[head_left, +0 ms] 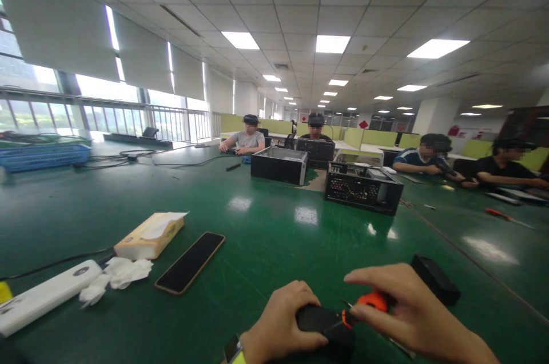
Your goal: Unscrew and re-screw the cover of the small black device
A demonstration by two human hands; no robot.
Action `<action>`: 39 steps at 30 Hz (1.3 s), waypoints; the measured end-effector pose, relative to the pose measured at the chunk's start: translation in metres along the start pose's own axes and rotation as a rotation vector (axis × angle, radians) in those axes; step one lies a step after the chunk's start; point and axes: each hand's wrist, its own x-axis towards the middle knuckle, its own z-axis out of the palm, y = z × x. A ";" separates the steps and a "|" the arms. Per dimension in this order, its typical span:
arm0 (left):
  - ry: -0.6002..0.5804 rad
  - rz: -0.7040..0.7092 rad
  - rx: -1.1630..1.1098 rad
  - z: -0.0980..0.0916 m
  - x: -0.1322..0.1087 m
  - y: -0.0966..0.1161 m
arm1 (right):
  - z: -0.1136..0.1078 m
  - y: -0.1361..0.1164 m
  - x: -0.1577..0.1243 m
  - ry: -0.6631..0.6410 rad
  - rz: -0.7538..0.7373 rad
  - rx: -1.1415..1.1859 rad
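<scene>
On the green table (257,250), a dark-screened phone (190,263) lies face up near a yellow tissue pack (138,247) with a sheet poking out; crumpled tissues (124,272) sit between that pack and a long white bar (49,298), which may be a power strip. Farther off stand two black computer cases, the left one (277,171) upright on its base or side, hard to tell, and the right one (358,192) with its top open. Black cables (122,157) sprawl beside a blue basket (43,157) on the left, and an orange-handled screwdriver (500,214) lies far right. Four seated people, one in a grey shirt (247,142), face the table's far and right sides, before yellow-green partitions (380,137); pale blinds (64,21) hang half down over the windows
</scene>
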 end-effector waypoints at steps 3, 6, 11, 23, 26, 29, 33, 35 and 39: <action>0.000 0.002 -0.002 0.000 0.000 0.000 | 0.000 -0.001 0.002 0.023 0.006 -0.015; -0.013 0.000 -0.009 -0.001 -0.001 0.001 | -0.005 -0.005 0.006 0.034 -0.020 0.043; -0.018 -0.019 -0.009 -0.001 -0.001 0.002 | -0.003 -0.007 0.005 0.031 0.002 0.064; -0.007 -0.018 -0.015 0.000 -0.001 0.001 | -0.004 -0.014 0.014 -0.056 0.089 0.106; 0.007 -0.008 -0.004 0.002 0.000 -0.001 | -0.003 -0.012 0.012 -0.050 0.111 0.071; 0.013 0.004 0.009 0.004 0.001 -0.002 | -0.003 -0.009 0.013 -0.049 0.108 0.068; 0.038 0.027 0.010 0.005 0.002 -0.003 | -0.005 -0.006 0.014 -0.083 0.110 0.134; 0.043 0.039 0.016 0.006 0.002 -0.003 | -0.004 -0.004 0.013 -0.080 0.143 0.148; 0.058 0.055 0.025 0.007 0.003 -0.005 | 0.006 -0.003 0.015 -0.014 0.238 0.126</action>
